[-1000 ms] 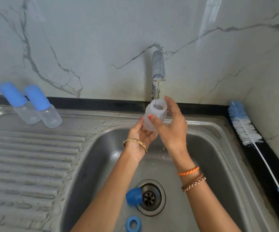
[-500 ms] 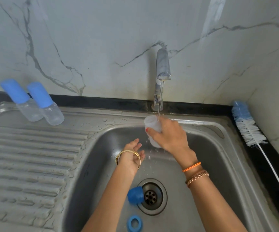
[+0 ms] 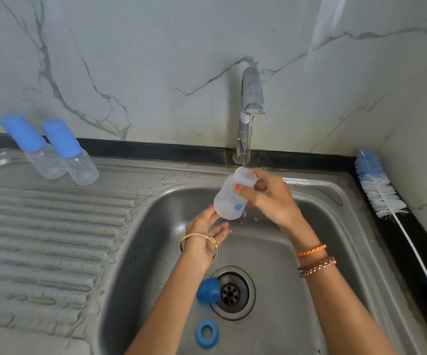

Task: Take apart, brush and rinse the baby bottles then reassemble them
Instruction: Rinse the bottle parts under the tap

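Observation:
My right hand (image 3: 268, 198) grips the neck of a clear, capless baby bottle (image 3: 229, 201) under the running tap (image 3: 252, 93); a thin stream of water falls into its mouth. My left hand (image 3: 206, 226) sits just below the bottle's base, fingers relaxed and touching its lower edge. On the sink floor lie a blue cap (image 3: 208, 290) beside the drain (image 3: 233, 293) and a blue screw ring (image 3: 206, 334) nearer to me.
Two assembled bottles with blue caps (image 3: 47, 149) (image 3: 73, 155) lie at the back left of the ribbed drainboard (image 3: 41, 239). A long bottle brush (image 3: 381, 193) rests along the black counter edge on the right. A marble wall stands behind.
The bottle was lowered and tipped by my right hand, then brought upright under the stream again. My left hand let go, dropped, and now rises back to the bottle's base.

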### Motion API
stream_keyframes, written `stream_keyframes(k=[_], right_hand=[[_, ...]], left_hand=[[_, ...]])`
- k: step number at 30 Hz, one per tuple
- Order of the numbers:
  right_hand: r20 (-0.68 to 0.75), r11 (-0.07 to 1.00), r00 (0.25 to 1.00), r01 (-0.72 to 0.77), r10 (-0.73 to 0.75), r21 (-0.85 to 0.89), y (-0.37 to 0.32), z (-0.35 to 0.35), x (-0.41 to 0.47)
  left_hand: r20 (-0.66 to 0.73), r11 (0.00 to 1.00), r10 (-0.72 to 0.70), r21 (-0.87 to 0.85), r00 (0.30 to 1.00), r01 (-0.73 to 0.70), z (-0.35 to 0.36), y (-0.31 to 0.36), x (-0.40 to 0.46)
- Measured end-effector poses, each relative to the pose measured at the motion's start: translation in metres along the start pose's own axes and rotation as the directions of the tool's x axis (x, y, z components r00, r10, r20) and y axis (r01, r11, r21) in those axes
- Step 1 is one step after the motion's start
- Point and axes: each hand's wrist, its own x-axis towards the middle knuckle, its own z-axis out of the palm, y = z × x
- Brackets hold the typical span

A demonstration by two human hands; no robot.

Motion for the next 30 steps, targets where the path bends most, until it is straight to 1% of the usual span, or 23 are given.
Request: stream_keyframes(k=[2, 3, 4, 5, 7, 9, 10, 11, 12, 13, 14, 16, 18, 19, 22, 25, 27, 30], right_hand=[[-0.017, 0.998, 0.999, -0.039, 0.041, 0.058, -0.001, 0.003, -0.003], [-0.027, 0.984, 0.996, -0.082, 0.087, 0.157, 0.001, 0.003, -0.005], [-0.014, 0.943, 0.988, -0.145, 0.157, 0.299, 0.002, 0.003, -0.007], [0.03, 0.864, 0.973, -0.218, 0.23, 0.454, 0.004, 0.002, -0.009], [0.165, 0.631, 0.927, -0.352, 0.336, 0.691, 0.012, 0.001, -0.012], [0.273, 0.392, 0.876, -0.431, 0.397, 0.813, 0.023, 0.004, -0.014], [0.312, 0.293, 0.851, -0.454, 0.423, 0.842, 0.03, 0.007, -0.013], [0.339, 0.213, 0.827, -0.468, 0.449, 0.858, 0.036, 0.01, -0.011], [0.355, 0.158, 0.804, -0.475, 0.477, 0.865, 0.04, 0.013, -0.01], [0.359, 0.123, 0.784, -0.477, 0.506, 0.87, 0.044, 0.016, -0.008], [0.357, 0.101, 0.767, -0.477, 0.534, 0.873, 0.046, 0.018, -0.006], [0.35, 0.076, 0.745, -0.471, 0.567, 0.879, 0.047, 0.019, -0.003], [0.344, 0.04, 0.742, -0.446, 0.575, 0.894, 0.042, 0.018, -0.002], [0.337, 0.024, 0.744, -0.428, 0.577, 0.904, 0.038, 0.017, -0.003], [0.317, 0.006, 0.736, -0.4, 0.598, 0.917, 0.032, 0.014, -0.006], [0.312, 0.025, 0.733, -0.409, 0.605, 0.912, 0.031, 0.011, -0.011], [0.314, 0.044, 0.738, -0.421, 0.598, 0.906, 0.029, 0.01, -0.015], [0.315, 0.097, 0.743, -0.453, 0.591, 0.886, 0.024, 0.01, -0.02]], left_hand=[[0.055, 1.0, 0.01, 0.004, 0.998, -0.01, 0.003, 0.001, -0.001], [0.089, 1.0, 0.026, 0.014, 0.996, -0.027, 0.004, 0.001, -0.001], [0.116, 0.998, 0.053, 0.028, 0.992, -0.057, 0.006, 0.003, -0.003], [0.136, 0.994, 0.087, 0.051, 0.987, -0.095, 0.008, 0.006, -0.003], [0.154, 0.97, 0.168, 0.151, 0.974, -0.191, 0.014, 0.015, -0.004], [0.162, 0.894, 0.266, 0.328, 0.95, -0.306, 0.021, 0.021, -0.003], [0.173, 0.815, 0.319, 0.451, 0.932, -0.363, 0.024, 0.024, -0.001], [0.199, 0.687, 0.371, 0.598, 0.907, -0.412, 0.027, 0.025, 0.001], [0.239, 0.516, 0.407, 0.736, 0.881, -0.439, 0.031, 0.027, 0.001], [0.291, 0.338, 0.43, 0.826, 0.854, -0.452, 0.034, 0.028, 0.001], [0.339, 0.186, 0.43, 0.874, 0.837, -0.449, 0.038, 0.031, 0.0], [0.42, -0.04, 0.38, 0.898, 0.824, -0.439, 0.047, 0.035, -0.002], [0.476, -0.187, 0.324, 0.879, 0.817, -0.438, 0.056, 0.037, -0.003], [0.491, -0.232, 0.295, 0.869, 0.82, -0.437, 0.06, 0.038, -0.004], [0.525, -0.304, 0.254, 0.84, 0.812, -0.448, 0.067, 0.038, -0.009], [0.551, -0.334, 0.239, 0.82, 0.799, -0.465, 0.068, 0.038, -0.015], [0.563, -0.332, 0.238, 0.813, 0.791, -0.478, 0.066, 0.039, -0.02], [0.562, -0.276, 0.268, 0.823, 0.782, -0.497, 0.059, 0.041, -0.03]])
